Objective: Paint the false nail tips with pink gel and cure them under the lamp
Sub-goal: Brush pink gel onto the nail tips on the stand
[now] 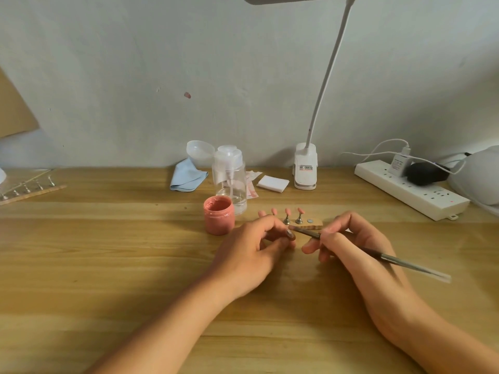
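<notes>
An open jar of pink gel point(218, 215) stands on the wooden desk point(108, 265). Right of it a small wooden strip point(310, 225) carries metal stands with pink nail tips point(300, 211). My left hand point(253, 247) pinches a small metal stand point(290, 233) just in front of the strip; the tip on it is hard to make out. In my right hand point(348, 238) I grip a thin brush point(378, 255) whose bristle end touches that held piece. The white curing lamp point(480, 179) sits at the far right edge.
Behind the jar stand a clear pump bottle point(229, 179), a blue cloth point(187, 178) and white wipes point(272, 183). A clip desk lamp point(305, 168) rises at the back. A power strip point(410, 188) lies right. Another strip of stands point(27, 188) lies far left.
</notes>
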Available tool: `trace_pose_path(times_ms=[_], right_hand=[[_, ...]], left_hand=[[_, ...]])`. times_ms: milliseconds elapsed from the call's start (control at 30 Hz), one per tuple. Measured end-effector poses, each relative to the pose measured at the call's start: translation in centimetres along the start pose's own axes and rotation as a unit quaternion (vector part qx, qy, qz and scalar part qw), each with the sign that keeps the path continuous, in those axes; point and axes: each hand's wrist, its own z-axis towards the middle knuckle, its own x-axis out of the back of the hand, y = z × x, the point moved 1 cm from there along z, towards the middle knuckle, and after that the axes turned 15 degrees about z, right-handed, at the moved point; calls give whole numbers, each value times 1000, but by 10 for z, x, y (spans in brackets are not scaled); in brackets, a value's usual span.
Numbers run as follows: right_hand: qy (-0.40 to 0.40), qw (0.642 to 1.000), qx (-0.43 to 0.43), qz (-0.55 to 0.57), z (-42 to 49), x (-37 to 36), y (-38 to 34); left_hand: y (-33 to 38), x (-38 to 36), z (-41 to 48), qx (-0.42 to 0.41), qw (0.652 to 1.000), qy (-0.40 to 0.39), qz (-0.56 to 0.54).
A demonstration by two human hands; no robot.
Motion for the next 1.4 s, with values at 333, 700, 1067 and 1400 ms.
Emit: trace_pose_path(times_ms=[333, 700, 1067, 1400], right_hand=[[-6, 1000, -1, -23, -1, -3, -1], [-41, 999, 29, -16, -2, -4, -3], [-33, 998, 44, -36, -3, -5, -4], [-31, 997, 42, -56, -3, -5, -5]], left_hand=[[4, 1, -1, 0, 1000, -4, -19], [7, 4, -2, 10, 1000, -6, -21], [11, 6, -4, 23, 999, -13, -33], [14, 6, -4, 24, 998, -16, -49]])
